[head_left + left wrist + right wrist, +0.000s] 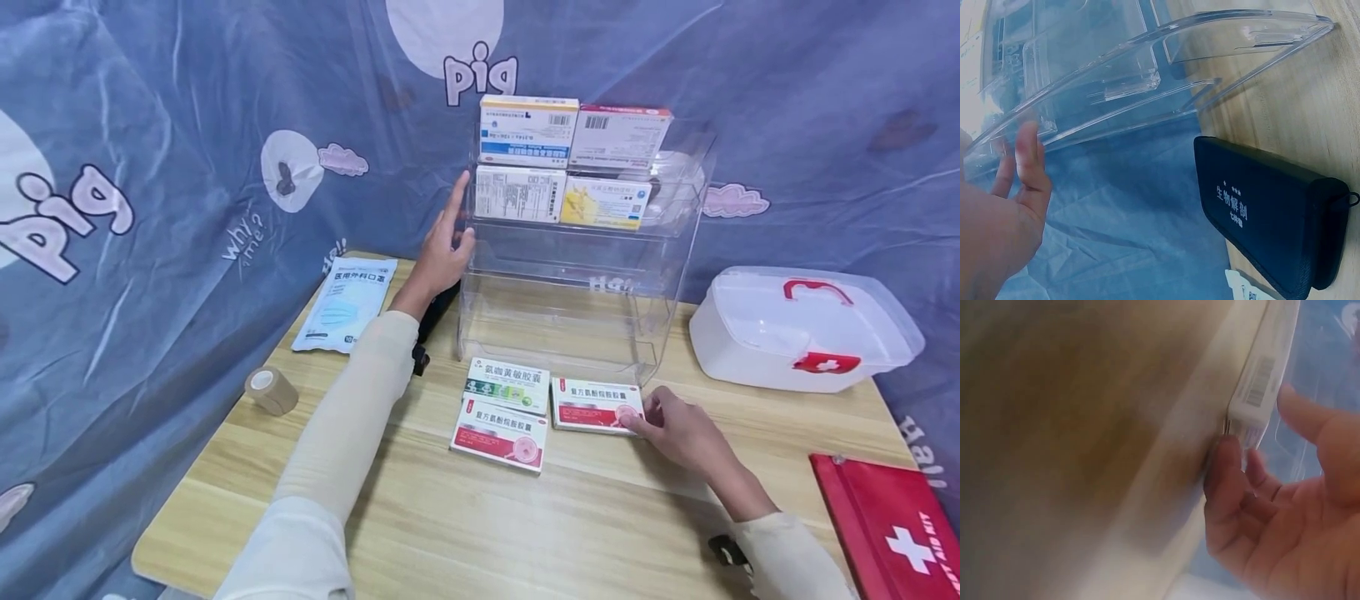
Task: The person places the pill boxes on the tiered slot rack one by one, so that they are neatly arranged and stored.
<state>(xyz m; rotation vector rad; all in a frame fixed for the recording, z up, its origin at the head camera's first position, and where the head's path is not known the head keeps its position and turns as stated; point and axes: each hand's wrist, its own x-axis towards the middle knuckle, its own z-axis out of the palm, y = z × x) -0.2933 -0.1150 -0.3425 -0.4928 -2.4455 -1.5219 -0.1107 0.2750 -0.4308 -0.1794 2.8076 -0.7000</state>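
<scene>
On the wooden table, my right hand (686,433) pinches the right end of a red-and-white medicine box (592,406). In the right wrist view, the thumb of the right hand (1272,506) lies along one face of the box (1263,381) and a fingertip is at its other side. My left hand (442,254) touches the left side of a clear tiered display rack (555,312), its index finger pointing up along the edge. A green-and-white box (506,386) and another red-and-white box (500,435) lie before the rack. Four boxes, including a yellow-and-white one (605,202), fill the rack's upper tiers.
A white first-aid case (750,354) with a red handle stands at the right, above a red first-aid pouch (885,517). At the left lie a mask packet (345,304) and a tan bandage roll (273,392). A black zip case (1260,206) sits beside the rack.
</scene>
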